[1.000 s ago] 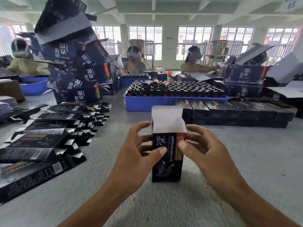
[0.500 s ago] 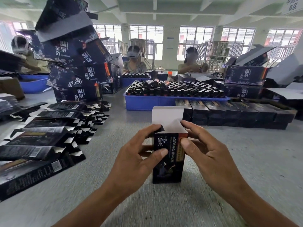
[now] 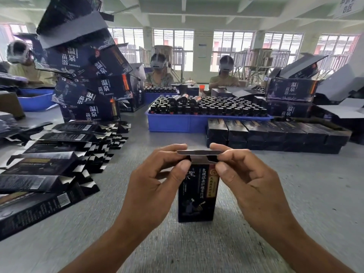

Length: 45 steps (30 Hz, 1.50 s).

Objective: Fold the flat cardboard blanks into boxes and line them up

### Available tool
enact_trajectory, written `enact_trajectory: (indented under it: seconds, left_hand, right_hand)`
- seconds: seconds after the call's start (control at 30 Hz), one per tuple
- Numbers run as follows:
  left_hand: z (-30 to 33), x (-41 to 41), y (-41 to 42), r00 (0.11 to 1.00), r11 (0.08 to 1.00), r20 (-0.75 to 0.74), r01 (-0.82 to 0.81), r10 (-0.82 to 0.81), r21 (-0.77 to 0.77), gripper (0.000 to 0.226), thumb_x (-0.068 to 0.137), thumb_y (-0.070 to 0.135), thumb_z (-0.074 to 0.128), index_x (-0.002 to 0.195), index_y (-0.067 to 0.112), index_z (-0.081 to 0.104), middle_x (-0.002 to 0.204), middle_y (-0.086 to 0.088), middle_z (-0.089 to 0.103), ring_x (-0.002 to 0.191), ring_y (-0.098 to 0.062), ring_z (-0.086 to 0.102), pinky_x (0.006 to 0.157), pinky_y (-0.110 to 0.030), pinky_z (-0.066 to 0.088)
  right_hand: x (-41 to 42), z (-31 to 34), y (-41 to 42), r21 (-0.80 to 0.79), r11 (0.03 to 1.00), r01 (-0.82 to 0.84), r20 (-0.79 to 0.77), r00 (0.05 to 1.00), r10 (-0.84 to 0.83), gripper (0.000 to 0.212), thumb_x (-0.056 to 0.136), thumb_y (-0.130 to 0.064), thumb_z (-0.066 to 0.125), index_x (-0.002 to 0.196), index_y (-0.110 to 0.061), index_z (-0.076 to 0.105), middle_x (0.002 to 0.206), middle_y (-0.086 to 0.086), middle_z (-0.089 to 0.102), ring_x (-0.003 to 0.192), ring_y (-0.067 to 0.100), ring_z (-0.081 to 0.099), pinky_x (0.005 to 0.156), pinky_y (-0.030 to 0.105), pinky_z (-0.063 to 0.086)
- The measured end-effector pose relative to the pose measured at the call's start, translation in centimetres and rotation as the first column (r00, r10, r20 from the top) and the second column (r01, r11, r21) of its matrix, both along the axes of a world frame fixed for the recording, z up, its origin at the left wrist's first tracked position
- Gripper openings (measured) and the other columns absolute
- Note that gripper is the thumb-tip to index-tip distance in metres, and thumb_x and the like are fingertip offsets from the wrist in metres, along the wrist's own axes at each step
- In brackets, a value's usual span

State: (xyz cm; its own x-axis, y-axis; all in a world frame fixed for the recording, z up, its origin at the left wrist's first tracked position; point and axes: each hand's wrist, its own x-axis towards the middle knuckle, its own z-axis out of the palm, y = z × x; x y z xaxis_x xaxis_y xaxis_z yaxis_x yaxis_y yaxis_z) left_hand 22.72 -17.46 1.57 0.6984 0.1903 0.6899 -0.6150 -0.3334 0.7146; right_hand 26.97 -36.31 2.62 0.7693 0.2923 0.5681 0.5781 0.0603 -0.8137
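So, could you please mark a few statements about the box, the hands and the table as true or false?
1. The box stands upright on the table. True.
2. Only the left hand touches the box. False: the right hand pinches the top flap too.
3. The blue crate holds dark bottles. True.
4. The flat blanks lie to the right. False: they lie to the left.

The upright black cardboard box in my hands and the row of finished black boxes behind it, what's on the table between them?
Nothing: the head view shows bare grey table between upright black cardboard box and row of finished black boxes.
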Motion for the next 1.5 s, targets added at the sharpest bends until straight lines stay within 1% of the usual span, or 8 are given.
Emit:
enact_trajectory:
  seconds: [0.1,0.23,0.4,0.57,0.7,1.13,1.33,1.5]
  left_hand:
    - [0.1,-0.1,0.0,1.0,1.0,-0.011,-0.009,0.009,0.002,0.021,0.091,0.037,0.065,0.106,0.024,0.07,0.123,0.013,0.068,0.112,-0.016,0.068,0.087,-0.026,0.058]
    - [0.1,-0.2,-0.1,1.0,1.0,-0.02,0.0,0.0,-0.008,0.022,0.092,0.036,0.066,0.106,0.02,0.071,0.125,0.013,0.068,0.112,-0.016,0.068,0.085,-0.026,0.058]
    - [0.4,-0.5,-0.4,0.999,0.995,-0.029,0.027,-0.03,-0.094,0.023,0.096,0.041,0.064,0.102,0.022,0.075,0.124,0.013,0.07,0.112,-0.01,0.068,0.083,-0.019,0.056]
    - [0.3,-0.6,-0.7,0.998,0.98,-0.019,0.057,-0.062,-0.193,0.018,0.086,0.032,0.073,0.099,0.027,0.063,0.119,0.008,0.073,0.105,-0.017,0.072,0.084,-0.027,0.058]
    - [0.3,-0.7,-0.5,1.0,1.0,0.029,0.0,0.001,-0.03,0.032,0.094,0.027,0.068,0.124,0.033,0.063,0.12,0.012,0.071,0.111,-0.011,0.068,0.084,-0.019,0.056]
    - [0.4,-0.4,0.0,0.985,0.983,0.154,-0.097,0.073,0.156,0.02,0.092,0.014,0.067,0.11,0.018,0.076,0.118,0.013,0.071,0.113,-0.007,0.067,0.074,-0.014,0.055]
    - [0.3,0.1,0.8,0.955,0.934,0.281,-0.181,0.093,0.307,0.021,0.089,0.007,0.07,0.109,0.006,0.076,0.12,-0.003,0.071,0.108,-0.01,0.07,0.077,-0.021,0.057]
    - [-0.6,0.7,1.3,0.954,0.893,0.285,-0.207,0.094,0.401,0.031,0.094,0.024,0.065,0.122,0.01,0.07,0.132,-0.001,0.064,0.111,-0.01,0.067,0.075,-0.024,0.06]
  right_hand:
    - [0.0,0.1,0.0,0.036,0.999,0.004,-0.011,1.0,-0.004,0.02,0.091,-0.012,0.065,0.103,-0.028,0.063,0.119,-0.018,0.071,0.111,0.005,0.067,0.09,0.018,0.054]
    - [-0.5,0.4,0.0,0.025,1.0,0.012,0.007,1.0,-0.012,0.034,0.086,-0.038,0.064,0.12,-0.036,0.063,0.12,-0.021,0.069,0.114,0.0,0.064,0.086,0.01,0.05]
    - [-0.5,0.4,0.1,0.031,0.996,0.079,0.043,0.996,-0.08,0.025,0.089,-0.035,0.063,0.111,-0.035,0.072,0.11,-0.02,0.073,0.106,0.0,0.068,0.081,0.009,0.051]
    - [-0.5,0.3,0.1,0.061,0.995,0.077,0.02,0.997,-0.078,0.026,0.086,-0.034,0.062,0.109,-0.033,0.073,0.108,-0.02,0.074,0.103,0.0,0.069,0.08,0.009,0.051]
    - [-0.5,0.3,0.0,0.031,0.996,0.081,0.02,0.996,-0.082,0.029,0.088,-0.035,0.06,0.114,-0.034,0.072,0.107,-0.02,0.074,0.103,0.0,0.069,0.082,0.009,0.052]
    - [0.1,-0.3,-0.1,-0.05,0.987,0.153,0.166,0.976,-0.142,0.023,0.089,-0.036,0.06,0.106,-0.027,0.073,0.119,-0.022,0.069,0.113,0.003,0.065,0.087,0.021,0.056]
    - [0.5,-0.8,-0.2,-0.066,0.981,0.182,0.236,0.958,-0.161,0.015,0.095,-0.031,0.063,0.106,-0.026,0.073,0.121,-0.022,0.068,0.115,0.004,0.064,0.087,0.021,0.056]
    - [0.9,-1.1,-0.1,-0.136,0.947,0.29,0.373,0.901,-0.223,0.023,0.095,-0.029,0.059,0.117,-0.033,0.067,0.13,-0.021,0.062,0.121,0.001,0.059,0.089,0.013,0.051]
